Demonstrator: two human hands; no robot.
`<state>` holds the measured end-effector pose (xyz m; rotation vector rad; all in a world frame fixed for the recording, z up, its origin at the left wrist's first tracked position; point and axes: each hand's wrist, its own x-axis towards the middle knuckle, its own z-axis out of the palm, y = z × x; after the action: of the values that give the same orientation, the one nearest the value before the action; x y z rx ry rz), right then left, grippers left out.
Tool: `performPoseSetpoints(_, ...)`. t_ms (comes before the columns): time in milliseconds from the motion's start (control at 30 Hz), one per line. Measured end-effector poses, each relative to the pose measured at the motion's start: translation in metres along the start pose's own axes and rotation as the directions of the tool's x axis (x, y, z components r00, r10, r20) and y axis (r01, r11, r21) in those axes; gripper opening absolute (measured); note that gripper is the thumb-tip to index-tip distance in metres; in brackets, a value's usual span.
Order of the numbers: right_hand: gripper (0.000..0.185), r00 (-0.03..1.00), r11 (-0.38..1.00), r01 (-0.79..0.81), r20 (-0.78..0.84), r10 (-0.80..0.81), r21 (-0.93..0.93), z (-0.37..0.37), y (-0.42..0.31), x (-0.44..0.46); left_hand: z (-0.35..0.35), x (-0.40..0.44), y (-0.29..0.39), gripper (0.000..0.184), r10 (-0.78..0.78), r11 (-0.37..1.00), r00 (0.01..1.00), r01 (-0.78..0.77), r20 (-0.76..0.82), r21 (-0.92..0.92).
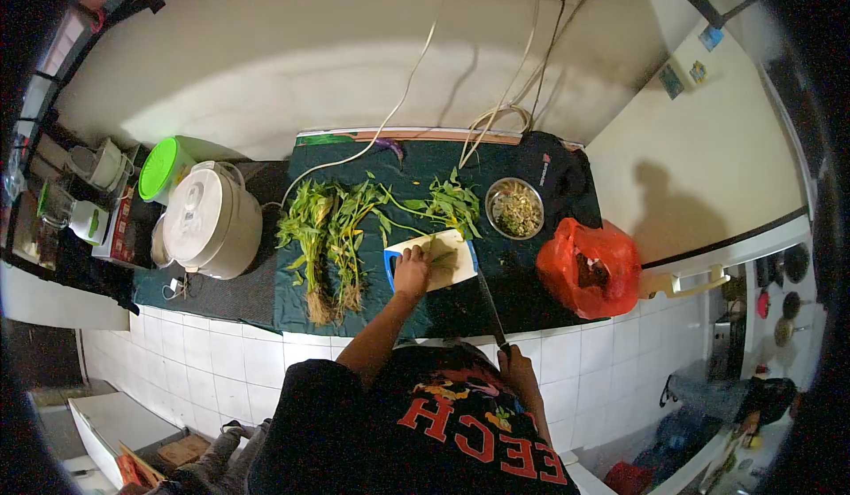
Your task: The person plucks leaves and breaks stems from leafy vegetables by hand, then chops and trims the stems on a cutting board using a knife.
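My left hand [411, 272] rests on the white cutting board [459, 263] with its blue edge, fingers curled down beside a small piece of leafy greens [443, 251]. The fingers appear closed on part of these greens, though the contact is partly hidden. In my right hand [517, 369] is a long-bladed knife [490, 307], gripped by its handle. Its blade points up toward the board's right edge. Behind the board lies a loose bunch of leafy stems [452, 201]. Left of it are larger rooted bunches of greens [312, 238].
A metal bowl [514, 208] of chopped pieces stands right of the board, near a red plastic bag [588, 267]. A purple eggplant [390, 147] lies by the wall. White cables [416, 79] hang onto the counter. A rice cooker [212, 220] stands left. Another person [766, 399] is at lower right.
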<state>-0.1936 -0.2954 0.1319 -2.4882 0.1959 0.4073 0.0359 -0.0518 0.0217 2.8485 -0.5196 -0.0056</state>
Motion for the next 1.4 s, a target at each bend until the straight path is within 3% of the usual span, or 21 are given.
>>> performPoseSetpoints(67,0.032,0.974,0.972,-0.225,0.052,0.222,0.066,0.000,-0.010,-0.002,0.000,0.004,0.002,0.038,-0.017,0.999,1.000,0.016,-0.016,-0.039)
performPoseSetpoints(167,0.031,0.978,0.977,-0.203,0.072,0.198,0.063,0.002,-0.010,-0.012,0.012,0.015,0.006,0.038,-0.047,0.995,0.999,0.049,0.021,-0.090)
performPoseSetpoints(300,0.031,0.969,0.972,-0.235,0.087,0.232,0.026,-0.001,-0.018,-0.021,0.023,0.009,-0.001,0.041,0.118,0.988,0.993,-0.117,0.006,-0.100)
performPoseSetpoints(367,0.031,0.966,0.968,-0.246,0.093,0.241,0.044,-0.003,-0.024,-0.026,0.033,0.003,-0.012,0.035,0.276,0.959,0.949,-0.283,-0.154,-0.024)
performPoseSetpoints(500,0.029,0.973,0.973,-0.223,0.076,0.219,0.051,0.006,-0.024,-0.028,0.019,-0.003,-0.038,0.028,0.267,0.962,0.957,-0.271,-0.110,-0.026)
performPoseSetpoints(567,0.030,0.976,0.976,-0.213,0.061,0.211,0.035,0.014,-0.022,-0.029,0.002,-0.002,-0.046,0.027,0.117,0.987,0.993,-0.117,-0.002,-0.113)
performPoseSetpoints(633,0.031,0.957,0.961,-0.276,0.100,0.274,0.007,0.014,-0.028,-0.032,-0.006,-0.002,-0.057,0.030,0.159,0.974,0.985,-0.167,-0.066,-0.151)
performPoseSetpoints(700,0.033,0.959,0.960,-0.272,0.095,0.266,0.066,0.014,-0.030,-0.034,-0.010,0.010,-0.065,0.032,0.102,0.971,0.971,-0.144,-0.216,-0.191)
performPoseSetpoints(733,0.032,0.955,0.957,-0.286,0.096,0.281,0.048,0.014,-0.030,-0.034,-0.006,0.020,-0.069,0.031,0.032,0.988,0.985,-0.057,-0.170,-0.144)
performPoseSetpoints(833,0.032,0.948,0.951,-0.308,0.092,0.304,0.035,0.010,-0.030,-0.036,-0.001,0.050,-0.085,0.030,0.049,0.999,0.965,-0.044,-0.258,0.023)
performPoseSetpoints(933,0.032,0.949,0.950,-0.309,0.083,0.305,0.041,0.004,-0.030,-0.036,0.003,0.069,-0.095,0.027,0.104,0.988,0.975,-0.079,-0.195,0.134)
performPoseSetpoints(1033,0.032,0.943,0.945,-0.326,0.078,0.323,0.030,0.001,-0.028,-0.035,0.009,0.079,-0.099,0.024,0.102,0.986,0.988,-0.085,-0.117,0.143)
performPoseSetpoints(1200,0.031,0.958,0.953,-0.286,0.050,0.282,0.103,0.003,-0.024,-0.034,-0.004,0.071,-0.085,0.015,0.193,0.972,0.955,-0.155,-0.223,0.178)
performPoseSetpoints(1267,0.030,0.955,0.952,-0.295,0.037,0.293,0.077,0.006,-0.021,-0.031,-0.022,0.060,-0.047,0.015,0.028,0.974,0.993,-0.053,-0.114,-0.220)
performPoseSetpoints(1333,0.030,0.953,0.952,-0.302,0.024,0.302,0.051,0.003,-0.024,-0.027,0.002,0.046,-0.017,0.017,0.185,0.936,0.971,-0.221,-0.152,-0.275)
performPoseSetpoints(1400,0.029,0.952,0.946,-0.306,0.017,0.306,0.105,-0.005,-0.035,-0.023,0.008,0.027,0.015,0.018,0.234,0.897,0.965,-0.261,-0.118,-0.356)
